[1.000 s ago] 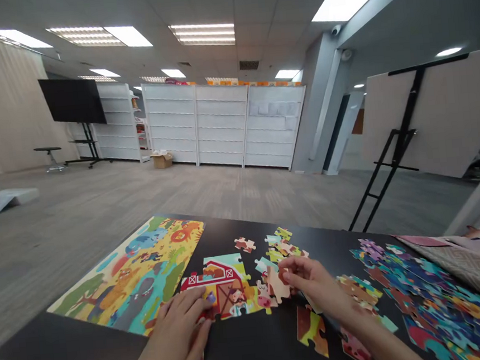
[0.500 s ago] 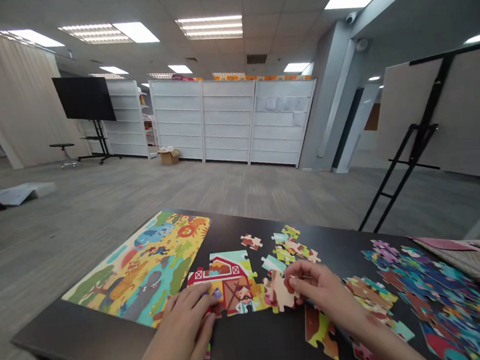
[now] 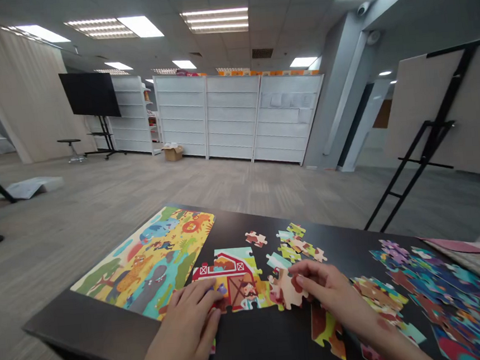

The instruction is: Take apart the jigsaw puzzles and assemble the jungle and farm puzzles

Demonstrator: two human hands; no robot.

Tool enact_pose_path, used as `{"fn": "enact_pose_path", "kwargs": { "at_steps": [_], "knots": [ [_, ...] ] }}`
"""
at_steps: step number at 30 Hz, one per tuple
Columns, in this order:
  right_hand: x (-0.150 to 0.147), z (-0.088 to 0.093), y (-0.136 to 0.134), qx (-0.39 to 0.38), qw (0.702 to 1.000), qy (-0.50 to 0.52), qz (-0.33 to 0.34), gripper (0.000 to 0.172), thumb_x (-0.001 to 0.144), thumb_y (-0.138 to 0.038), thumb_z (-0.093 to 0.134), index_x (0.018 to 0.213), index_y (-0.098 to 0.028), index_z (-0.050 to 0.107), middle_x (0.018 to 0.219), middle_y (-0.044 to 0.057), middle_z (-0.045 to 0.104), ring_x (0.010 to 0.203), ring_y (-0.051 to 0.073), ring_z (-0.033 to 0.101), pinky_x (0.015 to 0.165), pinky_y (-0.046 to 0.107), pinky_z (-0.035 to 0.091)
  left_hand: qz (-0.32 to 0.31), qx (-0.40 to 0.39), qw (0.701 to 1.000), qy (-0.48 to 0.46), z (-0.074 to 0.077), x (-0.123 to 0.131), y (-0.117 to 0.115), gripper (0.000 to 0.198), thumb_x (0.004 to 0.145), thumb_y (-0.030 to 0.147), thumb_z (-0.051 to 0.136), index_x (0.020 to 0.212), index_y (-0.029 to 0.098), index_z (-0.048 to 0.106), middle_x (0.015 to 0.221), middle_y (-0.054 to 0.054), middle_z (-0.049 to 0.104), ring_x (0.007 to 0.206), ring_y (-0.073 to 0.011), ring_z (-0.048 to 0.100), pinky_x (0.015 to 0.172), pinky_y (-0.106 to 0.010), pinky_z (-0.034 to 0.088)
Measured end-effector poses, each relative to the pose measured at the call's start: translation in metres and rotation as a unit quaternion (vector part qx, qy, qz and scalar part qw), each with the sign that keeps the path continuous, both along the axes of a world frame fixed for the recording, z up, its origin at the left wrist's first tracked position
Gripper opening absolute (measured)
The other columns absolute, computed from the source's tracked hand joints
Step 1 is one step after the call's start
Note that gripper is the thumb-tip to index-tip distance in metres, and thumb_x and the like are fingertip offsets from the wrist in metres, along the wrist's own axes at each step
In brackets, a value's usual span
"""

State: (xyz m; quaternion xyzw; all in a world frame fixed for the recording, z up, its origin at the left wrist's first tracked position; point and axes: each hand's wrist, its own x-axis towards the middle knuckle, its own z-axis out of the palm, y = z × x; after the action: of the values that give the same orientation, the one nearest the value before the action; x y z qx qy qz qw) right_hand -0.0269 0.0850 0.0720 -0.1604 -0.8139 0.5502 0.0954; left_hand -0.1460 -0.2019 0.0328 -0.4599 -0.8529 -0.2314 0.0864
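Note:
A partly joined barn puzzle (image 3: 237, 278) lies on the black table, showing a red barn and a figure with a moustache. My left hand (image 3: 189, 324) rests on its left side, fingers stretched out and touching it. At the puzzle's right end, my right hand (image 3: 327, 290) pinches the edge of a cream-and-brown puzzle piece (image 3: 290, 290). This piece lies against the joined part; whether it is fully locked in, I cannot tell. Just behind it is a pale blue piece (image 3: 278, 261). A brown-and-green piece (image 3: 328, 332) lies below my right wrist.
A finished animal puzzle (image 3: 147, 266) covers the table's left. Loose pieces (image 3: 298, 245) lie behind my right hand, with a single piece (image 3: 256, 238) to their left. Further right are a mixed pile (image 3: 380, 296) and a large dark-blue pile (image 3: 451, 290). An easel (image 3: 426, 147) stands beyond.
The view has shifted slightly, so everything sits a little further right. My right fingers remain on the cream-and-brown piece, and my left hand stays on the barn puzzle.

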Motion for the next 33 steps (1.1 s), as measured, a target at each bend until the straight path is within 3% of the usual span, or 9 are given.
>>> {"fn": "enact_pose_path", "kwargs": {
  "at_steps": [5, 11, 15, 18, 21, 25, 29, 33],
  "knots": [
    [0.001, 0.001, -0.002, -0.024, 1.0, -0.005, 0.012, 0.028, 0.074, -0.045, 0.069, 0.081, -0.02, 0.06, 0.066, -0.001, 0.063, 0.057, 0.013, 0.058, 0.053, 0.025, 0.044, 0.002, -0.015, 1.0, -0.021, 0.001, 0.0, 0.0, 0.037, 0.094, 0.017, 0.044, 0.121, 0.032, 0.064, 0.136, -0.001, 0.062, 0.126, -0.0264, 0.056, 0.105, -0.05, 0.049],
    [0.0, -0.002, -0.002, -0.063, 0.998, -0.004, 0.026, 0.036, 0.071, -0.049, 0.076, 0.079, -0.021, 0.054, 0.07, -0.002, 0.062, 0.064, 0.014, 0.061, 0.058, 0.026, 0.049, -0.003, -0.022, 0.999, -0.031, 0.004, 0.001, -0.004, 0.055, 0.077, 0.008, 0.049, 0.125, 0.031, 0.064, 0.14, -0.003, 0.059, 0.128, -0.0292, 0.055, 0.107, -0.053, 0.047],
    [0.004, -0.002, -0.003, -0.077, 0.996, -0.012, 0.048, 0.039, 0.073, -0.048, 0.077, 0.089, -0.022, 0.053, 0.071, -0.003, 0.064, 0.063, 0.014, 0.061, 0.058, 0.025, 0.048, -0.026, 0.004, 1.0, -0.007, 0.001, -0.002, -0.005, 0.052, 0.083, 0.011, 0.048, 0.126, 0.034, 0.064, 0.141, -0.002, 0.06, 0.127, -0.0292, 0.057, 0.103, -0.051, 0.051],
    [0.008, 0.0, -0.007, -0.089, 0.99, -0.037, 0.106, 0.033, 0.08, -0.044, 0.072, 0.097, -0.023, 0.051, 0.073, -0.003, 0.067, 0.061, 0.014, 0.061, 0.058, 0.025, 0.047, -0.033, 0.01, 0.999, 0.016, -0.002, -0.004, -0.005, 0.05, 0.087, 0.012, 0.045, 0.127, 0.034, 0.064, 0.138, -0.002, 0.062, 0.126, -0.0273, 0.058, 0.1, -0.047, 0.054],
    [0.011, 0.002, -0.011, 0.033, 0.986, -0.051, 0.157, 0.012, 0.089, -0.034, 0.06, 0.093, -0.022, 0.062, 0.076, 0.0, 0.069, 0.068, 0.016, 0.064, 0.064, 0.027, 0.048, -0.03, 0.016, 0.999, 0.032, -0.005, -0.006, -0.005, 0.05, 0.087, 0.012, 0.045, 0.128, 0.035, 0.064, 0.136, -0.001, 0.064, 0.125, -0.0268, 0.06, 0.099, -0.045, 0.055],
    [0.012, 0.004, -0.015, 0.235, 0.958, -0.031, 0.163, 0.017, 0.09, -0.02, 0.055, 0.085, -0.024, 0.071, 0.097, 0.002, 0.068, 0.083, 0.016, 0.065, 0.074, 0.027, 0.047, -0.029, 0.007, 0.999, 0.046, -0.008, -0.006, -0.005, 0.051, 0.087, 0.012, 0.045, 0.128, 0.035, 0.064, 0.136, -0.001, 0.064, 0.125, -0.0285, 0.06, 0.098, -0.05, 0.055],
    [0.015, 0.004, -0.015, 0.283, 0.946, 0.0, 0.158, 0.023, 0.09, -0.012, 0.047, 0.086, -0.023, 0.067, 0.095, 0.001, 0.064, 0.085, 0.016, 0.063, 0.078, 0.027, 0.045, -0.032, -0.002, 0.998, 0.054, -0.007, -0.006, -0.006, 0.052, 0.085, 0.011, 0.045, 0.129, 0.033, 0.063, 0.136, -0.002, 0.064, 0.124, -0.0282, 0.061, 0.097, -0.048, 0.056],
    [0.022, 0.012, -0.019, 0.306, 0.936, -0.026, 0.172, 0.017, 0.079, -0.012, 0.058, 0.09, -0.023, 0.064, 0.091, 0.0, 0.062, 0.081, 0.016, 0.059, 0.073, 0.026, 0.043, -0.035, 0.013, 0.998, 0.053, -0.008, -0.007, -0.005, 0.052, 0.085, 0.012, 0.046, 0.13, 0.035, 0.063, 0.137, -0.001, 0.064, 0.123, -0.0281, 0.061, 0.097, -0.047, 0.056]
  ]
}}
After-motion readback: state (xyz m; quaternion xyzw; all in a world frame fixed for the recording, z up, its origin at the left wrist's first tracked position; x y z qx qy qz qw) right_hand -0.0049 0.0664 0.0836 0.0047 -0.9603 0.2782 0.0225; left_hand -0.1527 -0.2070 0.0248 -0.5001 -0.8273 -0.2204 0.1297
